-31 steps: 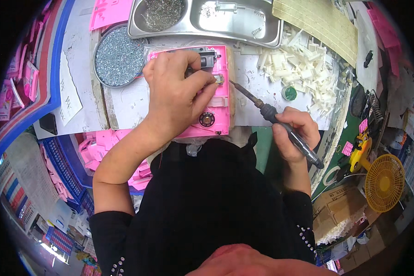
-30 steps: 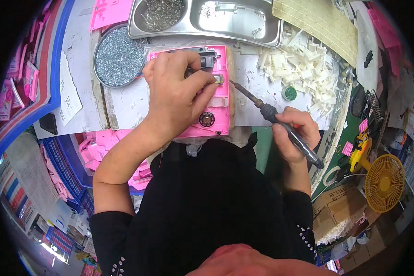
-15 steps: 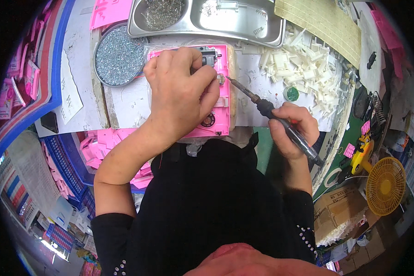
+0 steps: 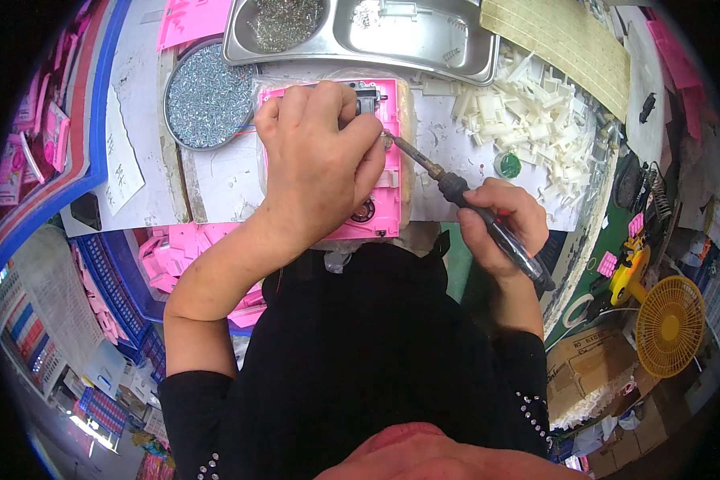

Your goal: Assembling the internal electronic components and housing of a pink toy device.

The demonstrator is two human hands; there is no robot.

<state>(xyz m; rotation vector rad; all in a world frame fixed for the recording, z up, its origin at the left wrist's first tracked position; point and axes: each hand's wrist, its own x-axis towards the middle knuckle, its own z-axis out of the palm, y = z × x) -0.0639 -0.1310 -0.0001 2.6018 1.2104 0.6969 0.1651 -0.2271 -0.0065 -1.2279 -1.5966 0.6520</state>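
Note:
A pink plastic housing point(image 4: 386, 210) lies open on the bench with dark and metal parts inside. My left hand point(image 4: 320, 152) is over it, fingers bent and pinched together; whatever they hold is hidden beneath them. Thin wires point(image 4: 249, 128) stick out to the left of that hand. In my right hand point(image 4: 508, 224) is a soldering iron point(image 4: 492, 220) with a black handle, held slantwise. Its tip meets a small metal part point(image 4: 387, 139) near the housing's right side, close to my left fingertips.
A round dish of small screws point(image 4: 208, 96) stands left of the housing. Behind is a steel tray point(image 4: 360, 60) with springs and small parts. White plastic pieces point(image 4: 528, 120) are heaped at the right, beside a small green-topped round thing point(image 4: 507, 166). A yellow fan point(image 4: 670, 326) stands further right.
The soldering iron has moved slightly left, bringing its tip onto the small metal part. My left hand has shifted a little to the right.

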